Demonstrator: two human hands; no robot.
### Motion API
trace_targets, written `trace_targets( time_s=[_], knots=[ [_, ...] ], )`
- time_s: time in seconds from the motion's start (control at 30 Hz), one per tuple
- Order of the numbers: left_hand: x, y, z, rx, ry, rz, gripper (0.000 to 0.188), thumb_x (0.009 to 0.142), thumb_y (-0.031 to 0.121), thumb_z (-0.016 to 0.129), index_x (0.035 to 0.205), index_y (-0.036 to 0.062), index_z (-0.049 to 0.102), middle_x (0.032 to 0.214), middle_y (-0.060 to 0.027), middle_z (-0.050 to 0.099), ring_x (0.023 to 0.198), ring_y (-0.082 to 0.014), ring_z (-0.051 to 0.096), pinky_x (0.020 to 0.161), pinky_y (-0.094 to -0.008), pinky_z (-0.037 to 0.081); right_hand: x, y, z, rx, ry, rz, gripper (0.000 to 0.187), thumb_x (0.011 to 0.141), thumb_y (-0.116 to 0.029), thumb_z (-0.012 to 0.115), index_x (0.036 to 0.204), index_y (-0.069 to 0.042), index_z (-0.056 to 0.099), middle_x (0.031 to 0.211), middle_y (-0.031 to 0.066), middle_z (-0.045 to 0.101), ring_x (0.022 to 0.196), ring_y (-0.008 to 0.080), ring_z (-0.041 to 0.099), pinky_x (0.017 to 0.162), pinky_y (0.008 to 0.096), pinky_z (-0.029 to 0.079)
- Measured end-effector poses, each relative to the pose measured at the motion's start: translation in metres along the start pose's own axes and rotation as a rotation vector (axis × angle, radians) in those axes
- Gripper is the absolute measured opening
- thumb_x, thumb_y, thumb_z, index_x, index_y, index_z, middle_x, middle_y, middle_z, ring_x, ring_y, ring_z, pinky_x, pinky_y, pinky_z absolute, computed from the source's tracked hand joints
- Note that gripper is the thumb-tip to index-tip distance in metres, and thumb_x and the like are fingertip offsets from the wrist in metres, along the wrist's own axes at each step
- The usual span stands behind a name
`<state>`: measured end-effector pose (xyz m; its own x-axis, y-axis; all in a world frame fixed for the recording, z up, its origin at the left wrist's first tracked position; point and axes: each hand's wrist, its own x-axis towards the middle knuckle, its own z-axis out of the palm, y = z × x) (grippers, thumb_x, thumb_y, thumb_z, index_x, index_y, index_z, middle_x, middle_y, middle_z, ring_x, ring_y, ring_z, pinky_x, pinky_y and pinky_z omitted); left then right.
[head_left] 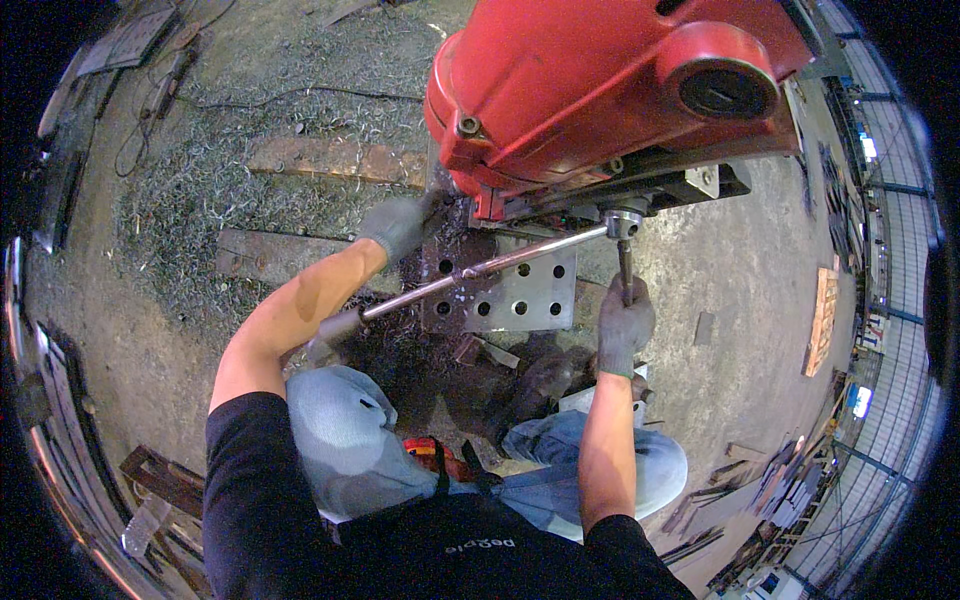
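Note:
A large red drilling machine (570, 100) stands in front of me over a steel plate (548, 308) with rows of round holes. From a hub (622, 222) at its side, a long metal bar (500, 262) slants down to the left, ending in a grey grip. A shorter feed handle (626, 262) points toward me from the same hub, and my gloved right hand (625, 330) is closed around it. My gloved left hand (396, 226) reaches to the lower left of the machine. Its fingertips blend into the dark area there, so what they touch is hidden.
Metal shavings (210, 190) cover the floor at the left, around a rusty flat bar (330, 158) and a black cable (310, 92). Small metal offcuts (486, 350) lie before my knees. Stacked steel pieces (785, 490) are at the right.

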<state>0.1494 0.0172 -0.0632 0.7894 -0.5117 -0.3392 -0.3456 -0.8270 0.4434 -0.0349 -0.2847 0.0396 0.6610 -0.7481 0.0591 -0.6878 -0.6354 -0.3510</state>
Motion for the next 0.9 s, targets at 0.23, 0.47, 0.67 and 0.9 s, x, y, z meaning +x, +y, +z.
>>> trace_targets(
  time_s=[0.23, 0.47, 0.67, 0.9],
  knots=[
    [0.017, -0.016, -0.001, -0.061, 0.002, 0.002, 0.038, 0.091, 0.042, 0.053, 0.121, 0.0207, 0.064, 0.101, -0.0209, 0.07, 0.092, -0.0421, 0.067, 0.079, -0.0539, 0.053, -0.006, -0.012, -0.001, 0.019, 0.049, -0.05, 0.032, 0.091, -0.041, 0.063, 0.099, -0.011, 0.069, 0.078, 0.0165, 0.069, 0.072, 0.0364, 0.067, 0.063, 0.044, 0.048],
    [0.011, -0.006, -0.015, -0.078, 0.007, 0.002, 0.037, 0.09, 0.042, 0.055, 0.124, 0.0293, 0.064, 0.103, -0.0169, 0.07, 0.093, -0.0408, 0.067, 0.08, -0.0526, 0.053, -0.001, -0.022, -0.012, -0.022, -0.121, 0.1, 0.035, 0.082, -0.023, 0.069, 0.115, -0.011, 0.069, 0.107, 0.0135, 0.073, 0.097, 0.0325, 0.07, 0.083, 0.0415, 0.054],
    [0.023, -0.02, 0.004, -0.021, 0.03, 0.013, 0.036, 0.088, 0.042, 0.057, 0.111, 0.0174, 0.07, 0.099, -0.0204, 0.07, 0.091, -0.0414, 0.068, 0.079, -0.052, 0.054, 0.001, -0.014, -0.002, -0.058, -0.083, 0.073, 0.034, 0.082, -0.025, 0.069, 0.114, -0.013, 0.07, 0.104, 0.0143, 0.073, 0.096, 0.034, 0.07, 0.081, 0.0424, 0.054],
    [0.034, -0.052, 0.017, 0.09, 0.089, 0.002, 0.036, 0.086, 0.042, 0.058, 0.106, 0.0149, 0.072, 0.097, -0.0211, 0.07, 0.09, -0.0414, 0.068, 0.078, -0.0526, 0.054, 0.0, -0.018, 0.003, -0.049, -0.081, 0.05, 0.032, 0.082, -0.027, 0.069, 0.112, -0.015, 0.071, 0.101, 0.0138, 0.073, 0.093, 0.0313, 0.071, 0.078, 0.0419, 0.055]
  ],
)
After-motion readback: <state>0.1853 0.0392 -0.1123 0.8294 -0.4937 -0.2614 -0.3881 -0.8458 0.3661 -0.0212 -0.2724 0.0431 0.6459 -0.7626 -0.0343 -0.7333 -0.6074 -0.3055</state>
